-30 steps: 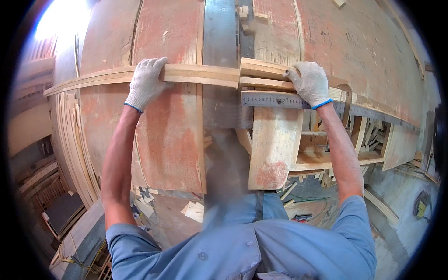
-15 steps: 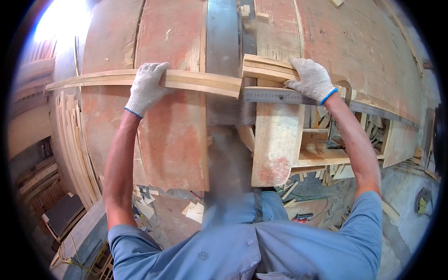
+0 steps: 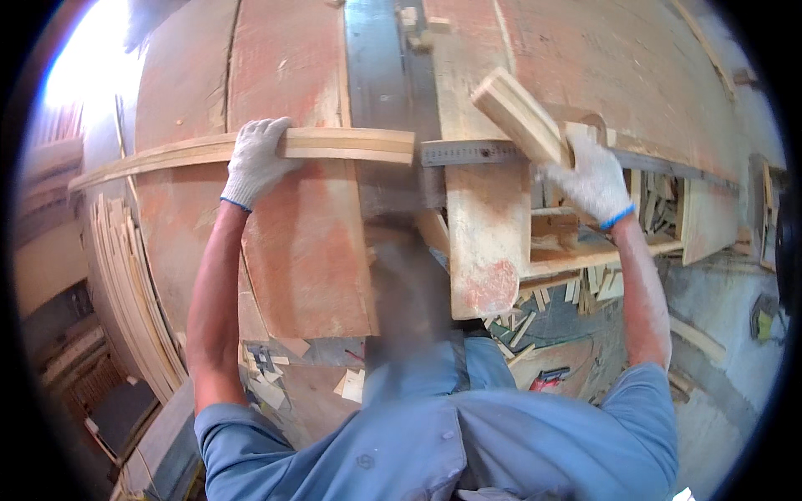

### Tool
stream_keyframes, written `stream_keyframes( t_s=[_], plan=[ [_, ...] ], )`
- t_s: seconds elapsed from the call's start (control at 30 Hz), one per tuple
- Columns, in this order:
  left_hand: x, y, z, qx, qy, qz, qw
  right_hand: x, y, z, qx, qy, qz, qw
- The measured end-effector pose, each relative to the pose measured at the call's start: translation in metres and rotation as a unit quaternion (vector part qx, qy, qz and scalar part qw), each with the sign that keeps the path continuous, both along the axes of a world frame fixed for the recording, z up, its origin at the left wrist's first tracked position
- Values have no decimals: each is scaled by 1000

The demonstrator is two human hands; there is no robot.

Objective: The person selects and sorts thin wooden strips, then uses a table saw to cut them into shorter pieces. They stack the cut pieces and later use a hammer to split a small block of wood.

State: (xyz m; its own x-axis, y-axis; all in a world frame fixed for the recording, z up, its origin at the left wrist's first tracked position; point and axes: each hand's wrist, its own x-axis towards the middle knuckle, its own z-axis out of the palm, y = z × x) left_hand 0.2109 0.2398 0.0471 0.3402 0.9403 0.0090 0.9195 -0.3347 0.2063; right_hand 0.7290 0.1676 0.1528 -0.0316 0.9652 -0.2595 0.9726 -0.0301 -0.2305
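My left hand (image 3: 261,160), in a white knitted glove with a blue cuff, is closed around a long bundle of wooden strips (image 3: 347,144) lying crosswise on the worn wooden workbench (image 3: 292,267). In my gloved right hand (image 3: 591,177) is a short bundle of wooden strips (image 3: 520,115), tilted with its far end up to the left. Beneath it runs a steel ruler (image 3: 459,153), partly hidden by the short bundle. A dark gap separates the ruler's left end from the long strips' right end.
A blue-grey metal strip (image 3: 376,67) runs down the bench's middle, with small wood offcuts (image 3: 437,25) at its far end. Long thin slats (image 3: 134,284) lean at the left. Right of centre, an open wooden compartment (image 3: 601,257) holds scraps; a red-and-black tool (image 3: 547,380) lies below.
My right hand has pulled the short strips away from the long bundle, moving right and nearer and turning them steeply. The long strips stay in my left hand.
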Motion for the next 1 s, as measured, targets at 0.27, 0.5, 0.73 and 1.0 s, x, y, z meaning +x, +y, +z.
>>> stream_keyframes(
  t_s=[0.27,0.5,0.73,1.0],
  plan=[
    [-7,6,-8,15,5,-26,1000,80,-260,-36,-116,-22,-283,952],
    [0,9,0,-10,28,-19,999,81,-338,-74,-66,-25,-322,944],
    [-13,-15,6,37,21,-44,998,-46,-204,-29,23,135,-104,985],
    [56,-100,37,47,-14,-79,996,-151,-128,9,136,179,154,962]
  ],
)
